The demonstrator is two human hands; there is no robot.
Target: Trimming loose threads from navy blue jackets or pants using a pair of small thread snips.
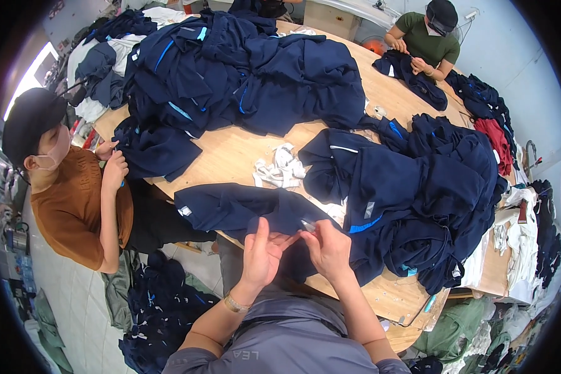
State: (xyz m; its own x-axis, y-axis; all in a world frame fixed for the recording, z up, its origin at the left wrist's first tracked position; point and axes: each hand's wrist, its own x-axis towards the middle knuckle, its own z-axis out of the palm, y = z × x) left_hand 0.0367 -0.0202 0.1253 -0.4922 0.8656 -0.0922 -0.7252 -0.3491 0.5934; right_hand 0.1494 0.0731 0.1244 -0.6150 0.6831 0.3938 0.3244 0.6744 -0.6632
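Navy garment point(240, 202) lies lengthwise at the near table edge, directly in front of me, partly beneath my hands. White patch point(185, 212) at its left end, probably a label; too small to read.

My left hand point(262, 257): half open, thumb up and well away from the fingers, which point across toward the right. Cannot tell whether the fingertips touch anything fine, such as thread. Metallic band point(237, 303) on that wrist.

My right hand point(327, 249): thumb and forefinger closed together on a small pale pointed thing point(307, 225); its kind is unclear. Both hands nearly meet above the cloth.

Markings: pale lettering, upside down in view, on my grey shirt point(280, 336). Faint lettering across the chest of the brown shirt point(75, 206) on the co-worker at my left. Grey rectangular patch point(369, 209) on the navy heap point(417, 181) to my right; any print on it too small. Small white tag point(457, 272) low on the same heap.

Beyond the garment: white scraps point(280, 168) on the wooden table point(230, 142), then a larger navy pile point(243, 75) with bright blue trim.
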